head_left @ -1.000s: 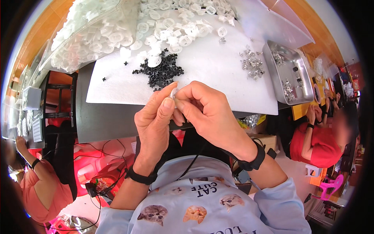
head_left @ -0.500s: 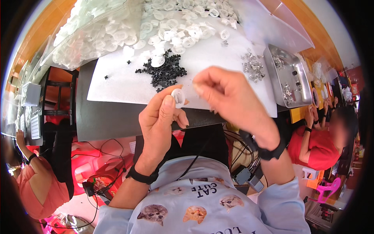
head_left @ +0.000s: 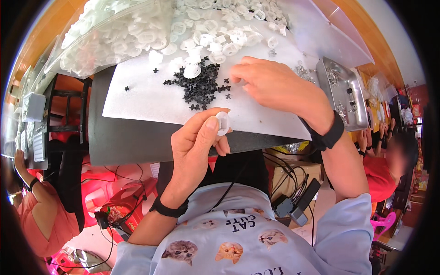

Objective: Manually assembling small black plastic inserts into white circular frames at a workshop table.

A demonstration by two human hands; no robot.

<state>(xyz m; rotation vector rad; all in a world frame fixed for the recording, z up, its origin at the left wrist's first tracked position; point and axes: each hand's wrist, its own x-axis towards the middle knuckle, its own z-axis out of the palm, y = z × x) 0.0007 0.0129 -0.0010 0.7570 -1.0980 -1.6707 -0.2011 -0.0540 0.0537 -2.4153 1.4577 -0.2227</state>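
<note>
In my left hand [head_left: 197, 140], a round white plastic part [head_left: 223, 123] with a central opening is pinched between thumb and fingers, above the near edge of the sheet. My right hand [head_left: 275, 85] is over the sheet, just right of a pile of small black cross-shaped pieces [head_left: 199, 87]. Its fingers are bent and drawn together; whether something small is between the fingertips is hidden. A few black crosses [head_left: 228, 88] lie loose beside those fingertips. One white round part [head_left: 192, 71] rests on top of the black pile.
Many white plastic parts [head_left: 229, 39] spread over the back of the white sheet [head_left: 142, 98]. A clear bin [head_left: 114, 41] full of them stands at the left. Small metal pieces [head_left: 302, 72] and a steel tray [head_left: 341, 91] are at the right. Other people sit on both sides.
My right hand has moved up and away from the part in my left hand, to the black pile's right edge. The left hand, still holding the part, has shifted slightly right and down.
</note>
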